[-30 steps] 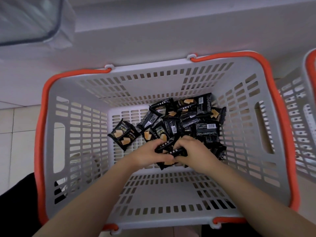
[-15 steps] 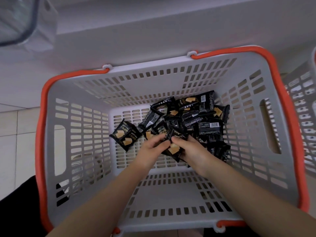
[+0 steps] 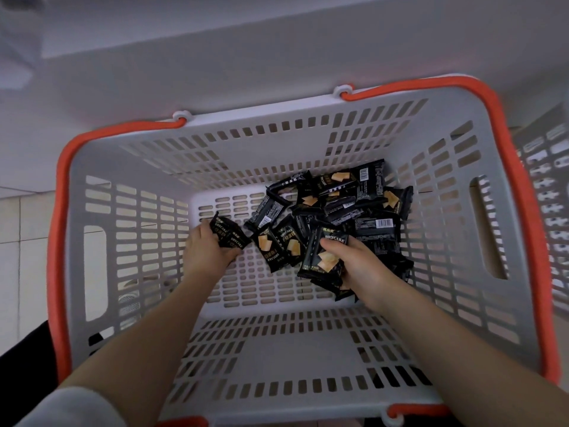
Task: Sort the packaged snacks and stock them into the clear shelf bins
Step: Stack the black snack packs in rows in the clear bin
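Note:
Several black snack packets (image 3: pixel 345 198) printed with yellow cake slices lie heaped at the far right of a grey slotted basket (image 3: pixel 277 143) with orange handles. My left hand (image 3: pixel 206 251) reaches to the lone packet (image 3: pixel 229 234) on the left of the pile, its fingers curled round the packet's near edge. My right hand (image 3: pixel 354 260) grips a small stack of packets (image 3: pixel 324 257), thumb pressed on the top one's face, lifted a little above the basket floor.
A second grey slotted basket (image 3: pixel 545 195) stands close on the right. Pale floor tiles (image 3: pixel 18 229) show on the left. A white shelf face (image 3: pixel 215 57) runs across the top, behind the basket. The near half of the basket floor holds no packets.
My hands, together at the middle of the pile, have parted. The left moved left onto the lone packet. The right now holds the gathered packets. The view has shifted down and the clear bin left the frame.

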`<control>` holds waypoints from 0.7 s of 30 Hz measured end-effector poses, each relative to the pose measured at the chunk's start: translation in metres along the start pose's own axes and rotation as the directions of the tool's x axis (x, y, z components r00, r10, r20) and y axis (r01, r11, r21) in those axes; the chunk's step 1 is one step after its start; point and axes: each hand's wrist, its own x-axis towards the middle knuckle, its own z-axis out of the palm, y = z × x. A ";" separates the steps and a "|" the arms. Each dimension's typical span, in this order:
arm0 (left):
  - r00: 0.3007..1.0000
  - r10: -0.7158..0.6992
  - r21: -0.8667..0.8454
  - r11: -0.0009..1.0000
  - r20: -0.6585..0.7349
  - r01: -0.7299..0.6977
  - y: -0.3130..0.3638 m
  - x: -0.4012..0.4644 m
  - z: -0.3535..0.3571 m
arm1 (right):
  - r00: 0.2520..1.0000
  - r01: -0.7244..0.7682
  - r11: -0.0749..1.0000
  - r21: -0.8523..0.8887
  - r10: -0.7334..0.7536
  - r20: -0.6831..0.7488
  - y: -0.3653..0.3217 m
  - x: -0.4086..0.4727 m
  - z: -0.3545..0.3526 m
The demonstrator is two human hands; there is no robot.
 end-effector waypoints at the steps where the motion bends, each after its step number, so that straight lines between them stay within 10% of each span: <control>1: 1.000 -0.015 0.024 1.000 -0.006 0.015 0.001 0.002 0.001 | 1.000 -0.001 1.000 -0.005 0.001 -0.001 0.000 0.001 -0.001; 11: 0.997 0.057 -0.111 0.992 0.046 -0.052 0.017 -0.018 -0.005 | 1.000 -0.012 0.986 0.168 0.009 0.016 -0.013 -0.023 -0.007; 21: 0.885 0.446 -0.427 0.780 -0.133 -0.457 0.068 -0.082 -0.130 | 0.899 0.429 0.895 -0.126 -0.436 -0.037 -0.096 -0.146 -0.009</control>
